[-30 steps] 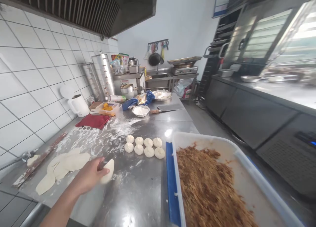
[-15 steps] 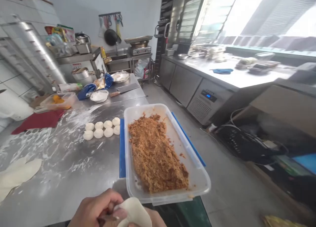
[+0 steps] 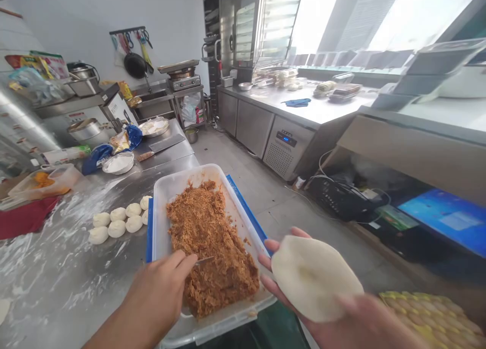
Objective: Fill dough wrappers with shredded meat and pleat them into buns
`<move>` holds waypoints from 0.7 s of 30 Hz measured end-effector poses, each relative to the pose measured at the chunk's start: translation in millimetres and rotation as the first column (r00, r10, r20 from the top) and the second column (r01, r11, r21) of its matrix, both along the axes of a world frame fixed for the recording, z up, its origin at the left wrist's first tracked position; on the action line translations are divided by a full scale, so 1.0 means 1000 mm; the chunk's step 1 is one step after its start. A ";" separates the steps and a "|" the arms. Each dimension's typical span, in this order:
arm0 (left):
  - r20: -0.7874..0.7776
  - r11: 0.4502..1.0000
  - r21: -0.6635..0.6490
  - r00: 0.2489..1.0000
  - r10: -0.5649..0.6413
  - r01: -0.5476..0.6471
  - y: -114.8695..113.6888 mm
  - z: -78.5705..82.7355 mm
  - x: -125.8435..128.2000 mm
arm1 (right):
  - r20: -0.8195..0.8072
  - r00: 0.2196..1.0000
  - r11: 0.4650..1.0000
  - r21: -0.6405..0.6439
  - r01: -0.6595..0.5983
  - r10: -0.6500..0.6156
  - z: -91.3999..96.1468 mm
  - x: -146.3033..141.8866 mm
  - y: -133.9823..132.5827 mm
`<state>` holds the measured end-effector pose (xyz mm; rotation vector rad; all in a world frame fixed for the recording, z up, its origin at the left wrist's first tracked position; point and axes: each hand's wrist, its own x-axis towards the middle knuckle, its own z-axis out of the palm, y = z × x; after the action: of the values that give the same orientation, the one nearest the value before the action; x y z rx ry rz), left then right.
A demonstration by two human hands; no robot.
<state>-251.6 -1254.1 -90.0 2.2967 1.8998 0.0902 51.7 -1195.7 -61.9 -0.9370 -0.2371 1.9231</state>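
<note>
My right hand (image 3: 334, 313) is palm up at the lower right, and a flat round dough wrapper (image 3: 314, 276) lies across its stretched fingers. My left hand (image 3: 161, 291) is closed on a thin metal utensil (image 3: 204, 261) whose tip pokes into the brown shredded filling (image 3: 208, 247). The filling fills a clear plastic tub (image 3: 171, 183) with blue clips, standing at the edge of the floured steel counter (image 3: 61, 278). Several dough balls (image 3: 117, 221) sit in two rows left of the tub.
A red cloth (image 3: 23, 217), an orange-filled plastic box (image 3: 45, 181), a bowl of flour (image 3: 118, 163) and a cleaver (image 3: 161, 146) lie further back on the counter. An aisle floor (image 3: 250, 187) runs right of it, with steel cabinets (image 3: 266, 131) beyond. Cables and a basket (image 3: 341, 199) sit on the floor.
The view has swung right. The wrapper has passed from my left hand to my open right palm. My left hand now holds the utensil in the filling.
</note>
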 end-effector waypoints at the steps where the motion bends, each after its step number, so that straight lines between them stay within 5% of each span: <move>1: -0.039 0.999 -0.035 0.999 -0.014 0.013 0.009 -0.003 0.006 | -0.080 0.997 0.999 -0.041 0.003 -0.006 0.001 0.001 0.010; 4: -0.127 0.998 -0.061 0.992 -0.023 0.016 0.032 -0.008 0.020 | -0.259 0.965 0.988 -0.155 -0.010 -0.031 -0.001 -0.003 0.026; 8: -0.149 0.992 -0.086 0.983 -0.109 0.097 0.047 -0.011 0.027 | -0.296 0.952 0.978 -0.208 0.023 -0.085 -0.005 -0.017 0.033; 16: -0.054 0.913 -0.184 0.924 -0.380 0.364 0.032 -0.016 0.031 | -0.183 0.976 0.993 -0.028 0.116 -0.119 -0.031 -0.031 0.030; 21: -0.106 0.939 -0.185 0.944 -0.314 0.291 0.036 0.006 0.031 | -0.185 0.981 0.994 0.072 0.079 -0.064 -0.042 -0.031 0.026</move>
<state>-220.4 -1218.3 -83.9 2.4977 1.5137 -0.2578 21.0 -1170.0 -104.3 -0.7032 -0.1683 1.9051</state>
